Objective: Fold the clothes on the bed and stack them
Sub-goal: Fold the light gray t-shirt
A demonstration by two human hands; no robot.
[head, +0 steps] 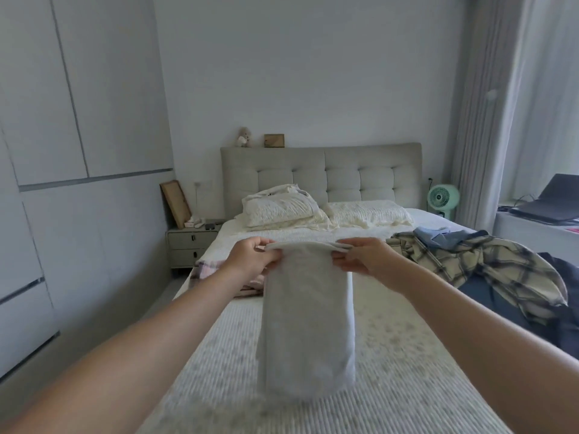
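Observation:
A light grey garment (pixel 307 314), folded into a long narrow strip, hangs in the air over the bed (pixel 391 355). My left hand (pixel 253 258) pinches its top left corner and my right hand (pixel 363 256) pinches its top right corner. Its lower end hangs just above the bedspread. Behind my left hand lies a pink and grey plaid piece (pixel 216 267), partly hidden. To the right sits a heap of unfolded clothes: a cream plaid shirt (pixel 488 264), a light blue shirt (pixel 438 238) and dark navy clothing (pixel 560 317).
Two pillows (pixel 282 211) lie at the padded headboard (pixel 322 173). A nightstand (pixel 191 245) stands left of the bed, a green fan (pixel 442 198) to its right. A laptop (pixel 551 202) rests on the window ledge. Wardrobe doors (pixel 62 151) line the left wall.

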